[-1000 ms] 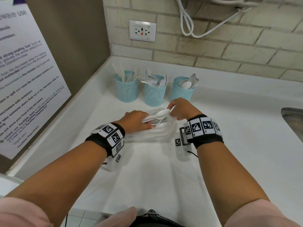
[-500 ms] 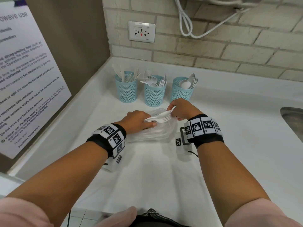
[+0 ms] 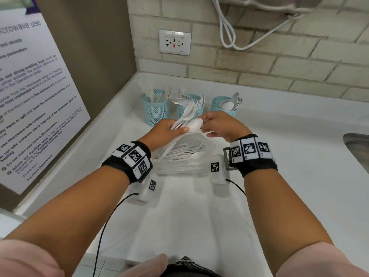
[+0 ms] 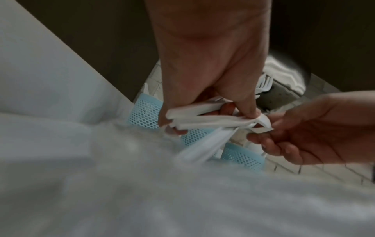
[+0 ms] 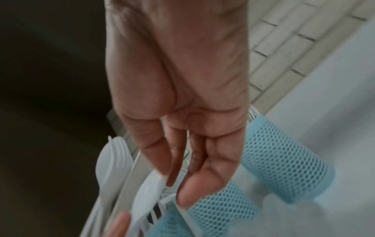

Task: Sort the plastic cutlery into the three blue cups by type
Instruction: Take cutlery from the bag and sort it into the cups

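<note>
Three blue mesh cups stand at the back of the white counter: the left cup [image 3: 155,111] holds knives, the middle cup [image 3: 196,113] forks, the right cup [image 3: 217,105] spoons. My left hand [image 3: 178,129] grips a bundle of white cutlery [image 3: 185,114] raised above a clear bag of cutlery [image 3: 183,158], its tips towards the middle cup. My right hand [image 3: 205,126] pinches a white spoon [image 3: 194,124] at the bundle's front. In the left wrist view the bundle [image 4: 202,120] crosses my left fingers [image 4: 227,109]. The right wrist view shows the spoon [image 5: 148,184] under my fingertips [image 5: 182,197].
A steel sink edge [image 3: 357,148] lies at the far right. The brick wall behind the cups carries an outlet [image 3: 174,42] and a hanging white cable [image 3: 229,37]. A side wall with a microwave notice [image 3: 30,96] bounds the counter on the left.
My left hand has lifted the cutlery bundle up from the bag and tilted it towards the cups. My right hand has shifted from the bag's edge to the spoon.
</note>
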